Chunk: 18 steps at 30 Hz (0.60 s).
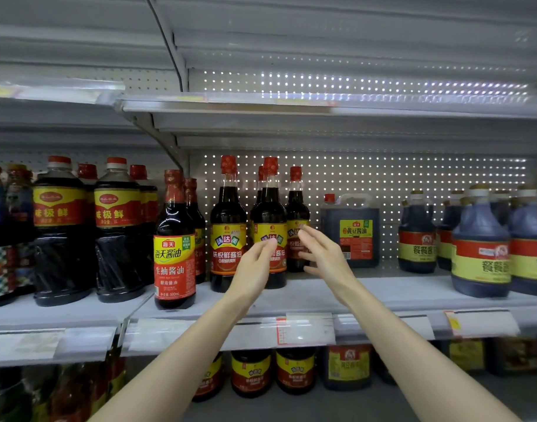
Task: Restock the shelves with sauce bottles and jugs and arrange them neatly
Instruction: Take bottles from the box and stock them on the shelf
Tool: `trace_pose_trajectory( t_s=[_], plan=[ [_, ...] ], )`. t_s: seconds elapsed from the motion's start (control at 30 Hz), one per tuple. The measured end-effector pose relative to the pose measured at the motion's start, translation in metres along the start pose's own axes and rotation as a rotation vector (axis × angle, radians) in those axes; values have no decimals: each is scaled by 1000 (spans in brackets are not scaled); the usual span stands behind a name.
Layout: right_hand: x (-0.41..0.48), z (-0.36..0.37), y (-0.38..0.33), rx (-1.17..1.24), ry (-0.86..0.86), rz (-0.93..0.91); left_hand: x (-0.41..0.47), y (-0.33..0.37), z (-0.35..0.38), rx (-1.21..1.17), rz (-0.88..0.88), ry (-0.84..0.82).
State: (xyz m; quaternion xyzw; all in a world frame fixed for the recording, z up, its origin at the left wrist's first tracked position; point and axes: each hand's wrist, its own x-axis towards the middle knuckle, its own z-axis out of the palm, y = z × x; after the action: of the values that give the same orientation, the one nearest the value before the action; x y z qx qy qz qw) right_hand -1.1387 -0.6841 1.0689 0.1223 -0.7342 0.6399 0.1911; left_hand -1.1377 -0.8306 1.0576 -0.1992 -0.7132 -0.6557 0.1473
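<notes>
Several dark soy sauce bottles with red caps and yellow-red labels stand on the middle shelf. My left hand and my right hand reach side by side toward one such bottle, fingers apart, one hand on each side of it and holding nothing. Another bottle stands just left of it, and a third sits behind on the right. A square dark jug with a red cap stands further right.
Large round bottles fill the shelf's left part, and a slim red-labelled bottle stands near the front edge. Blue-tinted jugs crowd the right. The upper shelf hangs low overhead. More bottles sit on the shelf below.
</notes>
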Motion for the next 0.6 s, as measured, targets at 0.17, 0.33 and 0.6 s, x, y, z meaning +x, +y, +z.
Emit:
trace_pose_trajectory(
  t_s=[0.17, 0.33, 0.6],
  plan=[
    [-27, -29, -1, -24, 35, -58, -27, 10, 16, 60, 94, -20],
    [-71, -76, 0, -22, 25, -71, -70, 12, 55, 94, 90, 43],
    [-157, -165, 54, -31, -57, -2, -175, -24, 157, 82, 0, 88]
  ],
)
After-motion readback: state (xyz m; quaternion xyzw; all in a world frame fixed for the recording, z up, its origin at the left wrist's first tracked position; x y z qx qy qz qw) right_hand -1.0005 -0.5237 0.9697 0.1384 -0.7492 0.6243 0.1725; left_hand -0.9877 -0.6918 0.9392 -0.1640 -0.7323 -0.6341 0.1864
